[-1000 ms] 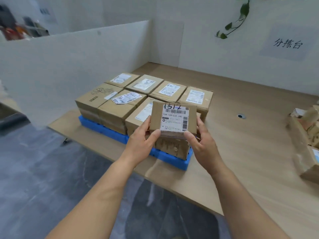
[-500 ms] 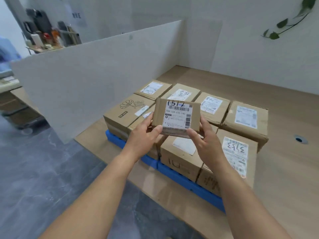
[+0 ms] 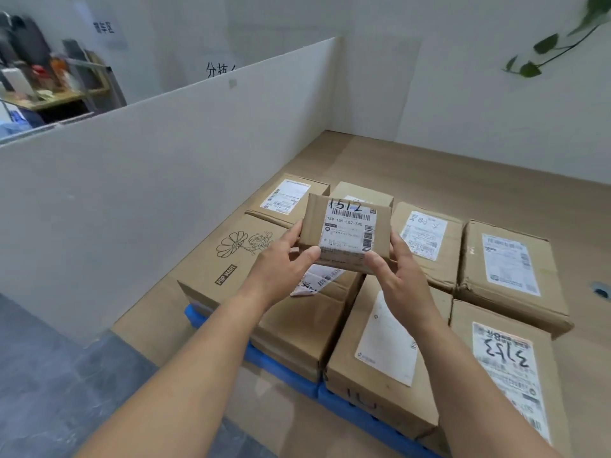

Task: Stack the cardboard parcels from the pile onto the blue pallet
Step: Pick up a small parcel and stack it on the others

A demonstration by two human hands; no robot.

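I hold a small cardboard parcel (image 3: 347,234) with a white label marked 1512 in the air above the stacked boxes. My left hand (image 3: 281,269) grips its left side, thumb on top. My right hand (image 3: 401,276) grips its right side the same way. Below it, several cardboard parcels (image 3: 506,262) lie packed side by side on the blue pallet (image 3: 281,368), whose front edge shows under them. The box with a flower drawing (image 3: 231,259) sits at the near left of the stack.
The pallet lies on a wooden table (image 3: 429,160). A white partition board (image 3: 148,180) stands along the table's left side and white walls close the back. A cable hole (image 3: 600,290) is in the tabletop at the right. Grey floor lies at the lower left.
The view has moved closer and leftward over the pallet. Both hands carried the 1512 parcel forward over the stack's middle, still gripping it on both sides.
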